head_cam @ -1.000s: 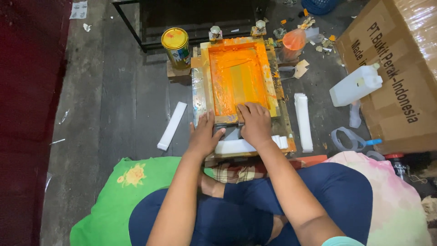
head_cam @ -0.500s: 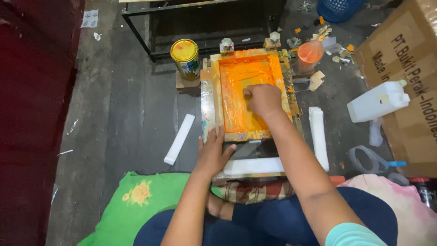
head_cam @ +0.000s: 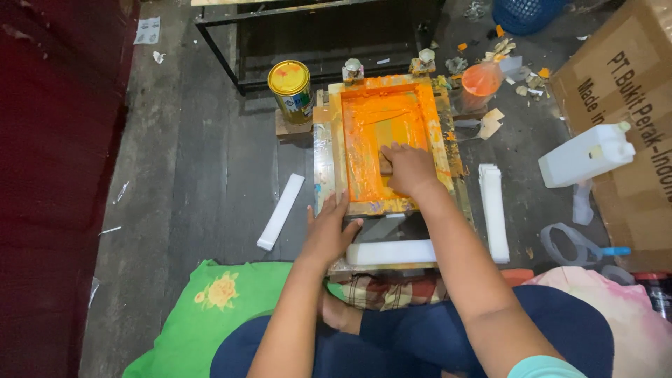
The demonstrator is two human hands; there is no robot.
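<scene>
Both hands hold position: right hand (head_cam: 409,168) closed on squeegee (head_cam: 386,162) mid-screen (head_cam: 364,133) (barely moved); left hand (head_cam: 329,234) spread, pressing frame (head_cam: 378,206).

Probably workshop: inky printing frame (head_cam: 386,143).

The right hand (head_cam: 409,169) hides whatever tool it presses on the orange screen (head_cam: 378,136). The cardboard box (head_cam: 623,105) and blue basket (head_cam: 528,12) run off the frame's edge.

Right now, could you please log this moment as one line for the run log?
left hand: pressing near edge of screen frame | right hand: on squeegee inside orange ink | yellow can: beside frame | white strips: on floor
</scene>
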